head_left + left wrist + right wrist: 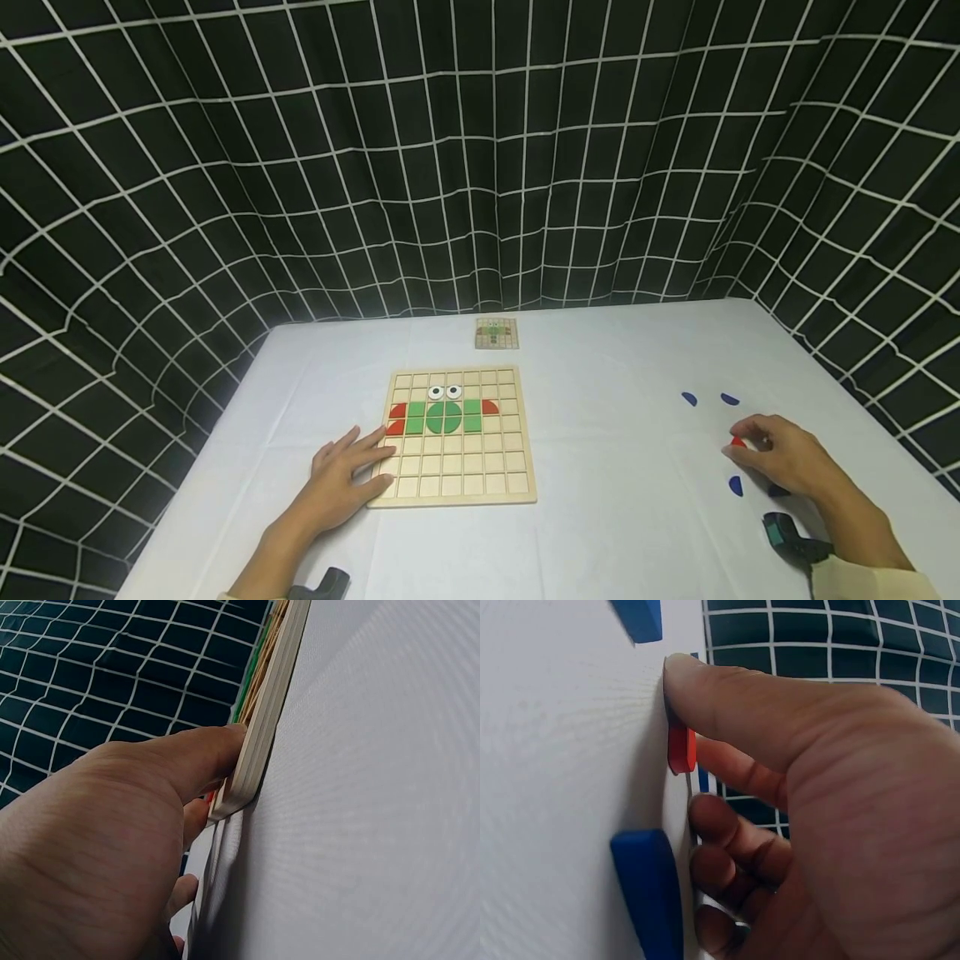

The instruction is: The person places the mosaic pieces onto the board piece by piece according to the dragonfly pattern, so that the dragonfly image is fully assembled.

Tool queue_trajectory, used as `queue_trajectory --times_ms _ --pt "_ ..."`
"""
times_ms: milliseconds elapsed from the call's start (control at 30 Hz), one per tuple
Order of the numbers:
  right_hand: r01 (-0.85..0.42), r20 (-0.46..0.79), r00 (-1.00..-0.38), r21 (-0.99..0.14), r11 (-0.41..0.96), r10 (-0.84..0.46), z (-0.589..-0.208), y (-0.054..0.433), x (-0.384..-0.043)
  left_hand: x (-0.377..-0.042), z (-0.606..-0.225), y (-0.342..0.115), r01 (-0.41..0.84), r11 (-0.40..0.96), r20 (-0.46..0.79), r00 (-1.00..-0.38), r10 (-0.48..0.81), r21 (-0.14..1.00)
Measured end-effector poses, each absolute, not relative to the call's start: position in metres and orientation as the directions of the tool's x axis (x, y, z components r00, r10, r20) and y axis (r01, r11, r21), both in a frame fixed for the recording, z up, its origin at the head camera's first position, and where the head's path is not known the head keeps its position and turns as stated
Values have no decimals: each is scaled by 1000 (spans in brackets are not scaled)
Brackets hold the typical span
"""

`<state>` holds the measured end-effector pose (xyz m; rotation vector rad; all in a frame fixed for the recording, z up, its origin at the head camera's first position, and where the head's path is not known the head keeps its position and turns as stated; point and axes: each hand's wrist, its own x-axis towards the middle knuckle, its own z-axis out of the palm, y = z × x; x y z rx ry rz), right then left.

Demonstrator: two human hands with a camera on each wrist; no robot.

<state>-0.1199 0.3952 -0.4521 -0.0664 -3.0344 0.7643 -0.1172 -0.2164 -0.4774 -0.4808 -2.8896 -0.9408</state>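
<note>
Lower right, the right hand (787, 457) pinches the red piece (738, 442) between thumb and finger, blue pieces (736, 486) near it! Lower left, the left hand (339, 482), fingers spread, touches the board (452, 463) at its left edge. White surface (615, 442) stretches between; beyond the board, the card (497, 333), then the surface's far edge.

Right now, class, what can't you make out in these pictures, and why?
Head: full outline of the red piece, partly covered by the right hand.
Head: full shape of one blue piece, partly behind that hand.
Head: fine details of the patterned card, too small.
Left wrist: the whole board, cut by the top edge.
Right wrist: the whole lower blue piece, cut by the bottom edge.
</note>
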Motion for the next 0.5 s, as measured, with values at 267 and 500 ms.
queue_trajectory --times_ms 267,500 --pt "111 -57 -994 -466 878 96 -450 397 -120 -117 -477 -216 315 766 157 -949 275 561" --pt "133 -11 -989 -473 871 145 -455 398 -121 -118 -477 -216 311 763 151 -949 276 567"
